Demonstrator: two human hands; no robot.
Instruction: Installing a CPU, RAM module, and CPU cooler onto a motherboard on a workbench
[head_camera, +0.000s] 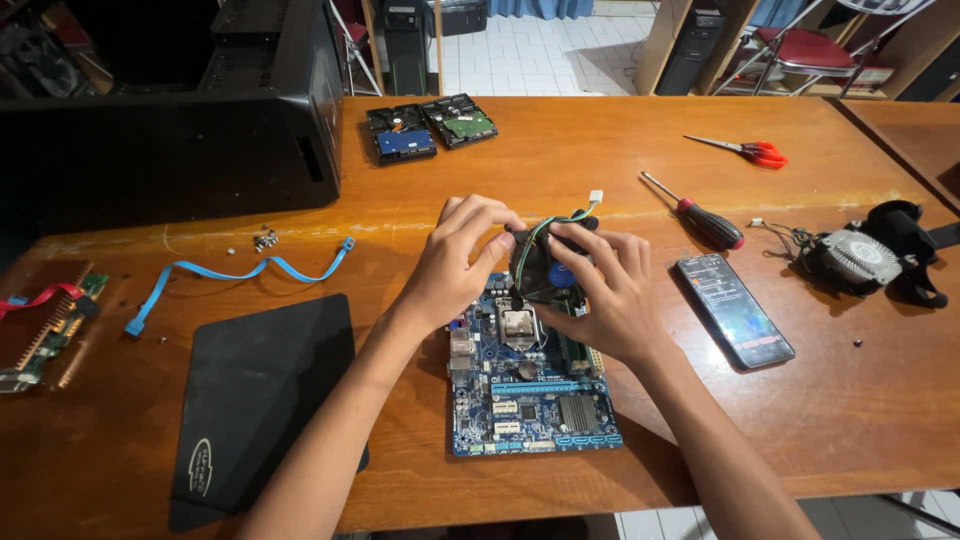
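Blue circuit board, a motherboard (530, 385), lies flat on the wooden table (600, 140) right in front of the person. Both hands hold a black CPU cooler fan (545, 268) just above the board's upper edge, over the bare square processor socket (517, 325). The left hand (455, 270) grips the fan's left side with fingers curled over its top; the right hand (610, 295) clasps its right side and lower rim. A thin cable with a white plug (595, 198) trails up from the fan.

Right of the hands lie a smartphone (735, 310) with its screen lit, a black-and-red screwdriver (700, 215), red-handled scissors (750, 150) and a second cooler (865, 258), possibly with a loose bracket around it, though that part is hard to read. To the left sit a black mouse pad (260, 400), a blue flat data cable (235, 275) and a few small screws (265, 240). Two hard drives (430, 130) rest near a black computer case (170, 110).
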